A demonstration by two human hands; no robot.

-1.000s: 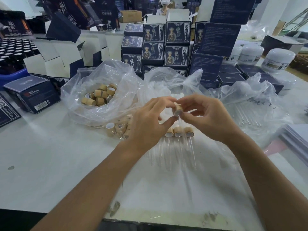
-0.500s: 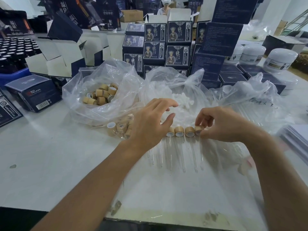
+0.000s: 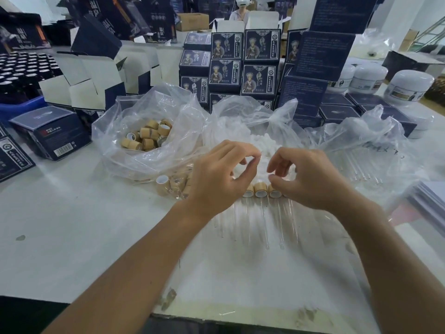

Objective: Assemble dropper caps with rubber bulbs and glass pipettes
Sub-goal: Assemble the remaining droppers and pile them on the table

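Note:
Several finished droppers (image 3: 261, 190) lie in a row on the table, bamboo caps away from me and glass pipettes (image 3: 266, 227) pointing toward me. My left hand (image 3: 221, 174) hovers over the row's left end, fingers loosely curled, with nothing visibly in it. My right hand (image 3: 308, 179) hovers over the right end, fingers loosely curled and holding nothing. Just beyond both hands is an open bag of white rubber bulbs (image 3: 258, 141). A bag of loose bamboo caps (image 3: 149, 137) sits to the left. A bag of glass pipettes (image 3: 361, 165) lies to the right.
A few more caps (image 3: 168, 185) lie under plastic by my left wrist. Dark blue cartons (image 3: 260, 63) are stacked behind the bags, and white jars (image 3: 409, 85) stand at the back right. A box (image 3: 50, 131) sits at the left and paper sheets (image 3: 431, 201) at the right edge.
My right hand brought the assembled dropper down, laid it at the right end of the row and let go. Both hands have since lifted slightly toward the bulb bag.

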